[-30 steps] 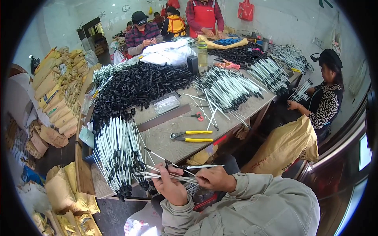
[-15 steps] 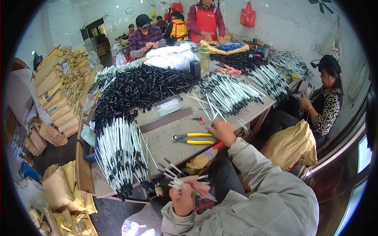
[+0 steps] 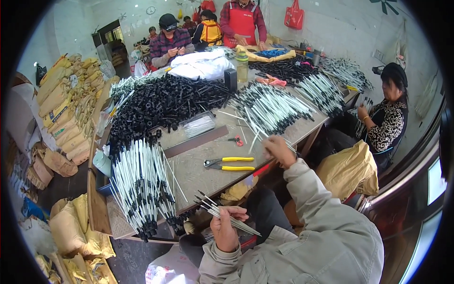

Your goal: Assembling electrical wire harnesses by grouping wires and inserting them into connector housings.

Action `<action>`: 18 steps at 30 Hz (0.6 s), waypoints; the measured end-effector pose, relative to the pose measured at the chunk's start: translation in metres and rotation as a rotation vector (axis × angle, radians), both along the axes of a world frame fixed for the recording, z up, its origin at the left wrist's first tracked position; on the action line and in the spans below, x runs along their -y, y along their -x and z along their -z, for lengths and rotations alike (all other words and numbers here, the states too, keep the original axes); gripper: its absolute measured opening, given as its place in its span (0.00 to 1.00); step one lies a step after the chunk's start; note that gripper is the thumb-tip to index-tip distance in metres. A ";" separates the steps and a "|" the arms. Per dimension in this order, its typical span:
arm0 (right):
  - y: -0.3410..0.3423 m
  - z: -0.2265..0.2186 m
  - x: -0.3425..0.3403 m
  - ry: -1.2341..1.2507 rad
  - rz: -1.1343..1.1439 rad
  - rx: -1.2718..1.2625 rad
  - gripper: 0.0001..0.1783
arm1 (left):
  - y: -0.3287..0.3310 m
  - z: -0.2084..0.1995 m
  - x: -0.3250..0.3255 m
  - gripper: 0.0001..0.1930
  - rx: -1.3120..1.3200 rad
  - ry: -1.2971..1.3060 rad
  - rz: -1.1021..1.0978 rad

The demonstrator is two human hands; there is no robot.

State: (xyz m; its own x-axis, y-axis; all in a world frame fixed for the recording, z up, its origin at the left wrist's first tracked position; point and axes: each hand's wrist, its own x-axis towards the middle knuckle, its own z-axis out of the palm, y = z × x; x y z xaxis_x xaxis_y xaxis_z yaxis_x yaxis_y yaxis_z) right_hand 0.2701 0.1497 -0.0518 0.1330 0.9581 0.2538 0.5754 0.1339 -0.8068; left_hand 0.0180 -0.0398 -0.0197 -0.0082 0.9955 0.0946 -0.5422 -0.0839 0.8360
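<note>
My left hand (image 3: 226, 231) is closed round a small bundle of thin white rods (image 3: 242, 225) with black tips, held above my lap. Beyond the table's near edge, my right hand (image 3: 280, 150) has its fingers closed at the front of a large heap of white rods (image 3: 274, 106) with black ends. A white rod (image 3: 255, 141) meets its fingertips, though the grip is partly hidden. Yellow-handled pliers (image 3: 231, 163) lie on the table left of that hand. Another stack of white rods with black ends (image 3: 144, 177) fills the table's left front.
A heap of black plastic parts (image 3: 165, 104) covers the table's left middle, beside a clear bag of white sticks (image 3: 198, 125) and a dark flat bar (image 3: 196, 142). Small red-handled snips (image 3: 236, 140) lie nearby. Co-workers sit and stand around the table. A brown sack (image 3: 347, 168) stands at right.
My right hand has shifted right along the front of the rod heap. The rods in my left hand, fanned and blurred before, now lie closer together. That hand has risen slightly.
</note>
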 end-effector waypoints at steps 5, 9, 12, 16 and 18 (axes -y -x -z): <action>0.025 -0.010 0.061 0.422 -0.278 -1.213 0.12 | 0.000 0.012 -0.009 0.18 0.032 0.117 -0.035; 0.061 -0.048 0.065 0.237 -0.336 -0.733 0.12 | -0.002 0.018 -0.013 0.18 0.073 0.103 -0.020; 0.068 -0.043 0.014 0.163 -0.377 -0.679 0.10 | -0.006 0.019 -0.013 0.18 0.132 0.155 -0.048; 0.082 -0.035 0.013 0.283 -0.329 -0.812 0.10 | 0.002 0.022 -0.013 0.17 0.114 0.147 -0.118; 0.078 -0.030 0.040 0.292 -0.356 -0.857 0.10 | 0.009 0.023 -0.017 0.16 0.111 0.136 -0.163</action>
